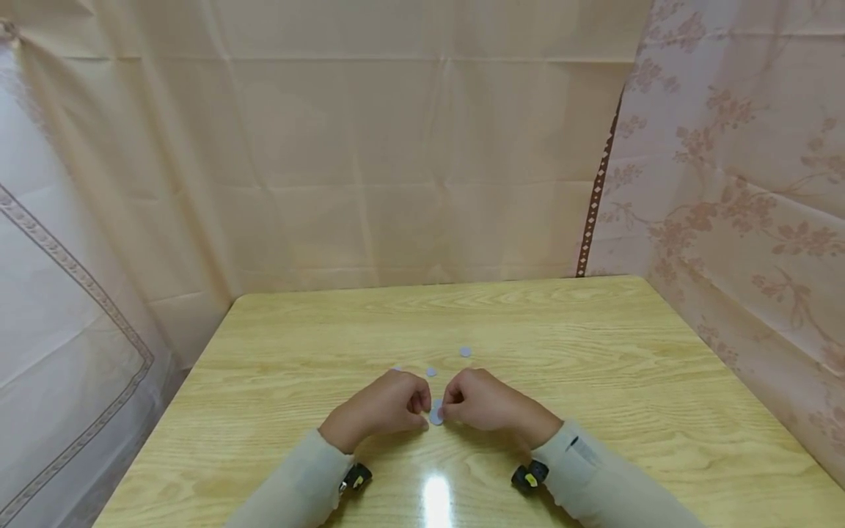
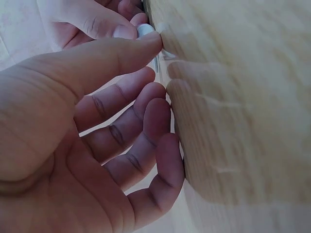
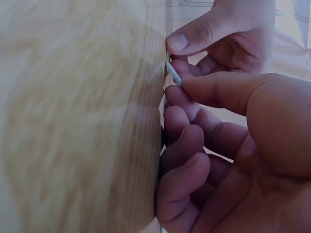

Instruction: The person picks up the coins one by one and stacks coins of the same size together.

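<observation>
A small pale grey disc (image 1: 436,412) is tilted up off the tabletop between the two hands. My right hand (image 1: 485,400) pinches its right edge between thumb and forefinger; in the right wrist view the disc (image 3: 173,74) appears edge-on at the thumb tip. Just left of it is my left hand (image 1: 389,402), thumb and fingers loosely bent and apart, with nothing gripped between them. The left thumb (image 2: 138,48) covers part of the disc (image 2: 145,30) in the left wrist view; whether it touches cannot be told. Fingertips of both hands rest low against the table.
Beyond the hands lie smaller grey discs: one (image 1: 431,372) in the middle, one (image 1: 465,352) farther back right, and one (image 1: 397,369) partly hidden behind the left hand. The wood-grain table (image 1: 297,330) meets a beige cloth (image 1: 396,161) at its back edge.
</observation>
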{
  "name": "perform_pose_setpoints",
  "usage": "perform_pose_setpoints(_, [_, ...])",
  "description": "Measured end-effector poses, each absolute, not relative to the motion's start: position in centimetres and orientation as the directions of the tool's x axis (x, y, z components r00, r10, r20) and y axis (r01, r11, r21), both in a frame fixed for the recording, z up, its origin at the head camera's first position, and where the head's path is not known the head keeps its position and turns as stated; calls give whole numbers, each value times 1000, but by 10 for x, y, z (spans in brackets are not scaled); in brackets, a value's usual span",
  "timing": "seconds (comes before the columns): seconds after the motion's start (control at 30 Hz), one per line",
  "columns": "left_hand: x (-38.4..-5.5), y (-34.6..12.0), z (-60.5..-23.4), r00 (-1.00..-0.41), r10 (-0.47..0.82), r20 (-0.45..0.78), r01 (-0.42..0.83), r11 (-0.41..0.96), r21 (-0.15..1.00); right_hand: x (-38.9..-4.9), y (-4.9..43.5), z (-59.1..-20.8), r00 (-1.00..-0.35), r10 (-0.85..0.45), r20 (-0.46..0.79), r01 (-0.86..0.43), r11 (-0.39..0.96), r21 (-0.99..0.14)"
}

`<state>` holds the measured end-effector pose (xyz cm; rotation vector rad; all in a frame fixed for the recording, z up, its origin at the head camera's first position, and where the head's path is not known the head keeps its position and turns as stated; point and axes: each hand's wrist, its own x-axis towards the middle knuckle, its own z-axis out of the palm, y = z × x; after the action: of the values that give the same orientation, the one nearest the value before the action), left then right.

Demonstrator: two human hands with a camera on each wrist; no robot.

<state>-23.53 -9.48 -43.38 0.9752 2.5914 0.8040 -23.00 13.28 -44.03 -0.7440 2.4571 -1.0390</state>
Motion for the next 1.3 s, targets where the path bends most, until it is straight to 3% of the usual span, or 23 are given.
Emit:
perform_pose_setpoints(0.93, [-234, -92, -432, -747, 663, -48, 520, 628, 579, -232, 120, -438, -822, -561, -98, -374, 661, -650])
perform_pose_setpoints(1.3, [-235, -92, -433, -748, 661, -53, 508, 622, 596, -233, 123, -440, -810, -579, -97, -372, 634, -678])
